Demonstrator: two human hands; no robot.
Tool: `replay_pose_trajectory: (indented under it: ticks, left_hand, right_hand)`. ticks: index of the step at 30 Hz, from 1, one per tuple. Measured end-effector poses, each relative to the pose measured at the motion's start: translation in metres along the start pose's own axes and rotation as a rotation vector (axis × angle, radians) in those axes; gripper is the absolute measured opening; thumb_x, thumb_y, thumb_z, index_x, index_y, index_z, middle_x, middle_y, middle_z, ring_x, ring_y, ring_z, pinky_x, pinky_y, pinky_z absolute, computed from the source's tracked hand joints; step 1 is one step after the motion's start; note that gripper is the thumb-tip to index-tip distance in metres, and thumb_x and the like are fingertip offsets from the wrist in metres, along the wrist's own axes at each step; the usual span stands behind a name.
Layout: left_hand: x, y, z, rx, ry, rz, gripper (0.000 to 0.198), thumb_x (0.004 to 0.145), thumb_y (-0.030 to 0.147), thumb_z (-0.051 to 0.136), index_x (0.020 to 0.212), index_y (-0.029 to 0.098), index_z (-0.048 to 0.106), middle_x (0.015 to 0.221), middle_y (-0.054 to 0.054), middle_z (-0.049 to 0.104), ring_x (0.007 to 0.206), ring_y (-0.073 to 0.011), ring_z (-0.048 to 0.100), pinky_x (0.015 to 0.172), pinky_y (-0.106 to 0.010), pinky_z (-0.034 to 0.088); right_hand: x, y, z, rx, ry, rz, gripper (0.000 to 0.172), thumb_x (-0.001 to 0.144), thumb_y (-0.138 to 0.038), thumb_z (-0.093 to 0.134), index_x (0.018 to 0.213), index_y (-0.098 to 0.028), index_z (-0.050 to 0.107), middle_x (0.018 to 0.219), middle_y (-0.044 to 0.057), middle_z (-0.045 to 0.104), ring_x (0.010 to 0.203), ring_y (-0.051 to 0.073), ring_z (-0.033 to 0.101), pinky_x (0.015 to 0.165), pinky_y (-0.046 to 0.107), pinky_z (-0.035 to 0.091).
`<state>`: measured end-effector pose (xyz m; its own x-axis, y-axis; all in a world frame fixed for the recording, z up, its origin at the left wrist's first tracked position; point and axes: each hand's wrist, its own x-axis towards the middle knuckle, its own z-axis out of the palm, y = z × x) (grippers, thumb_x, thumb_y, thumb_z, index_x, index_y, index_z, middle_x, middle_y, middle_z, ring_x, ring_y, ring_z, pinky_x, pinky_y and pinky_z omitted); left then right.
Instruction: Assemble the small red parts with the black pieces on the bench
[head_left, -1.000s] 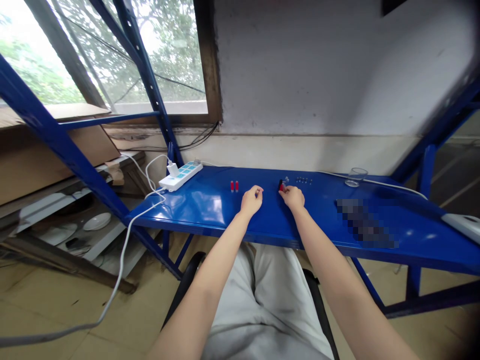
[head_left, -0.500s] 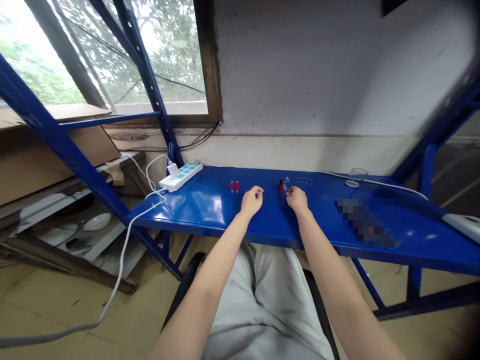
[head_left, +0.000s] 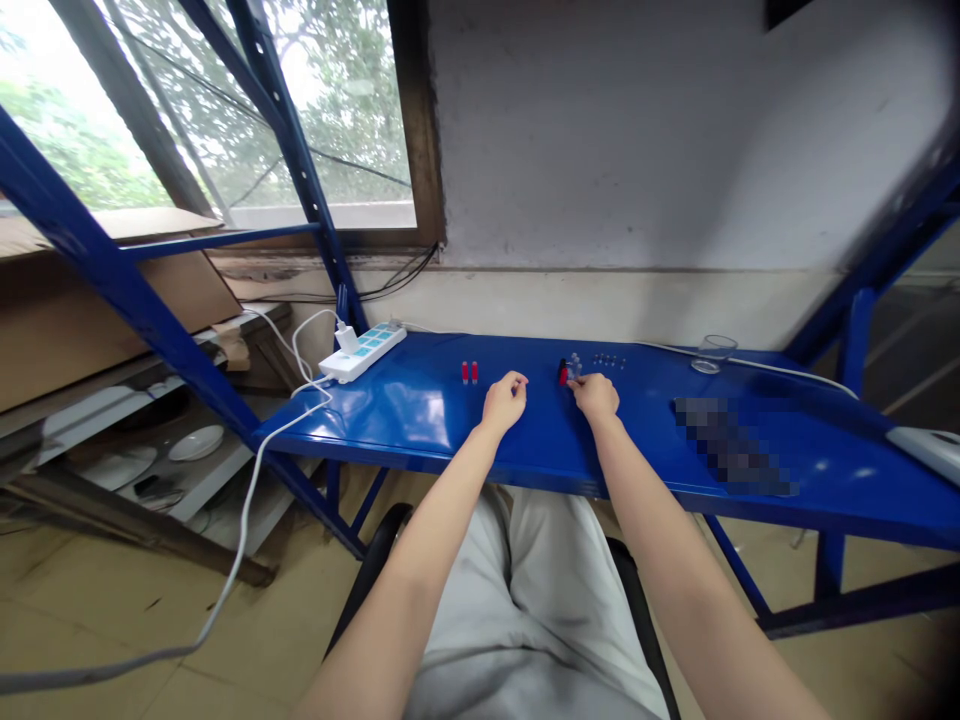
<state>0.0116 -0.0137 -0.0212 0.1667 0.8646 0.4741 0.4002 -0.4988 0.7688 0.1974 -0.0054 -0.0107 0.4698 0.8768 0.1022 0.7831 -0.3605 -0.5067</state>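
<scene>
My left hand [head_left: 505, 400] is loosely closed above the blue table [head_left: 405, 420], fingers curled, and whatever it may hold is too small to make out. Two small red tubes [head_left: 469, 373] stand side by side to its left. With fingertips pinched, my right hand [head_left: 596, 396] reaches beside a small red and black item [head_left: 563, 372]; what is between its fingers cannot be made out. Small clear pieces [head_left: 575, 362] lie just behind those fingers. Farther right is a group of several tiny clear pieces [head_left: 609, 361].
A white power strip [head_left: 363, 352] with a plug and cable lies at the table's left. To the right are a clear glass [head_left: 712, 354], a blurred dark item [head_left: 731, 445] and a white object [head_left: 926, 452] at the edge. A wall stands behind.
My right hand has shifted slightly left, its fingertips now closer to the red and black item. My left hand has stayed in place.
</scene>
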Motion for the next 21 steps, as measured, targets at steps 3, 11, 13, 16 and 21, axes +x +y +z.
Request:
replay_pose_trajectory:
  ticks: [3,11,13,16,21]
  left_hand:
    - [0.0,-0.0001,0.0,0.008,0.001,-0.002,0.018,0.081,0.018,0.044,0.088,0.02,0.06,0.066,0.0,0.06,0.058,-0.0108,0.053,0.06,-0.021,0.039]
    - [0.0004,-0.0015,0.0008,0.077,-0.022,-0.005,0.02,0.083,0.019,0.042,0.092,0.02,0.059,0.07,-0.001,0.062,0.061,-0.0112,0.055,0.063,-0.022,0.041]
    - [0.0005,-0.0013,0.0007,0.077,-0.019,-0.004,0.019,0.083,0.019,0.042,0.091,0.02,0.06,0.07,-0.001,0.062,0.061,-0.0111,0.055,0.062,-0.022,0.041]
    - [0.0008,-0.0005,0.0,0.067,-0.013,-0.004,0.019,0.082,0.019,0.043,0.091,0.02,0.06,0.069,-0.001,0.062,0.06,-0.0111,0.055,0.062,-0.022,0.04]
    - [-0.0012,0.0014,0.0004,0.058,-0.007,0.003,0.02,0.082,0.019,0.043,0.091,0.02,0.06,0.067,-0.001,0.061,0.059,-0.0117,0.055,0.062,-0.022,0.04]
  right_hand:
    - [0.0009,-0.0004,0.0004,-0.004,-0.02,-0.002,0.029,0.08,-0.037,0.054,0.1,-0.022,0.068,0.098,0.014,0.066,0.091,0.026,0.062,0.07,0.032,0.045]
    - [-0.0002,-0.0023,-0.0005,-0.016,-0.028,0.01,0.029,0.079,-0.038,0.054,0.101,-0.024,0.068,0.099,0.012,0.066,0.094,0.024,0.061,0.072,0.03,0.046]
    - [0.0,-0.0025,-0.001,-0.016,-0.031,0.014,0.03,0.079,-0.038,0.054,0.101,-0.024,0.068,0.1,0.012,0.066,0.095,0.024,0.061,0.072,0.03,0.046]
    - [0.0008,-0.0024,-0.0016,-0.017,-0.04,0.016,0.03,0.079,-0.038,0.054,0.102,-0.025,0.068,0.1,0.012,0.066,0.095,0.026,0.061,0.072,0.031,0.046]
    - [0.0021,-0.002,-0.0017,-0.008,-0.038,0.013,0.031,0.078,-0.037,0.055,0.103,-0.024,0.068,0.101,0.013,0.065,0.094,0.025,0.061,0.071,0.031,0.046]
